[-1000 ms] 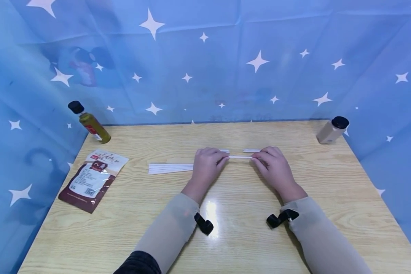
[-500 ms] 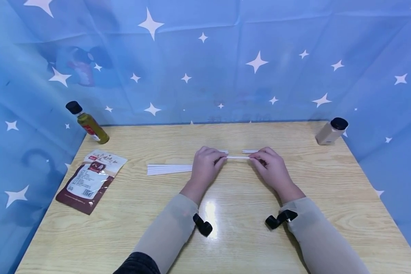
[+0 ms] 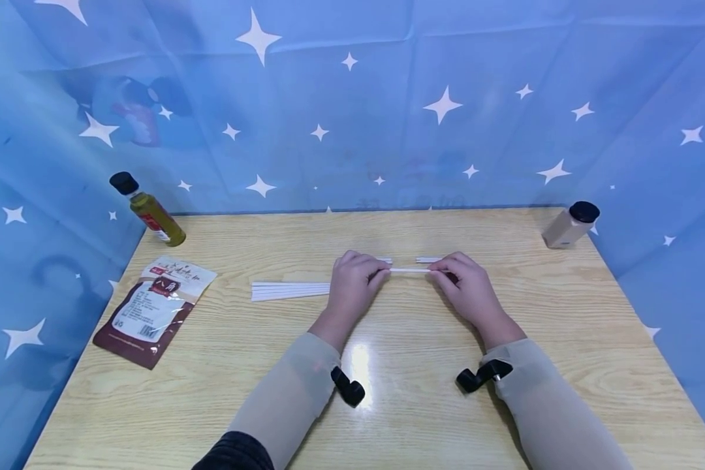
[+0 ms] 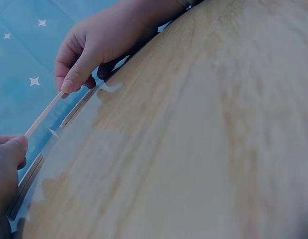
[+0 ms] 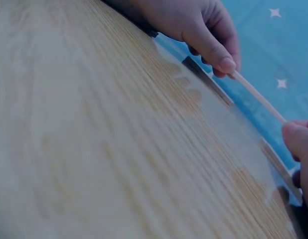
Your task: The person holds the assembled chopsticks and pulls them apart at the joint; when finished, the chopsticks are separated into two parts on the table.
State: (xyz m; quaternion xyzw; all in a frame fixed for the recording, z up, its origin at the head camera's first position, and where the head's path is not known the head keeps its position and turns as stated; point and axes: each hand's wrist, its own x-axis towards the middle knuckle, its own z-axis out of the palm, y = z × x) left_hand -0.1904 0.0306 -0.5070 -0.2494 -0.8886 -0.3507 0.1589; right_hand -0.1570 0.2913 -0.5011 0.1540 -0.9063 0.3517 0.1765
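My left hand [image 3: 352,287] pinches one end of a thin white stick [image 3: 410,269] between thumb and fingers, and my right hand [image 3: 470,290] pinches the other end. The stick is held level just above the table, its middle bare between the two hands. In the left wrist view its pale length [image 4: 44,115] runs from the near left hand up to the right. Behind my hands lie more white sticks, seen beside the left fingers [image 3: 383,260] and beside the right ones [image 3: 429,260]. A flat row of several white sticks [image 3: 290,291] lies left of my left hand, partly hidden by it.
On the wooden table [image 3: 411,405], a printed maroon and white pouch [image 3: 153,312] lies at the left. Behind it stands a bottle of yellow-green liquid [image 3: 157,219] with a black cap. A black-lidded jar [image 3: 568,227] stands at the back right. A blue star-patterned cloth [image 3: 388,117] borders the table.
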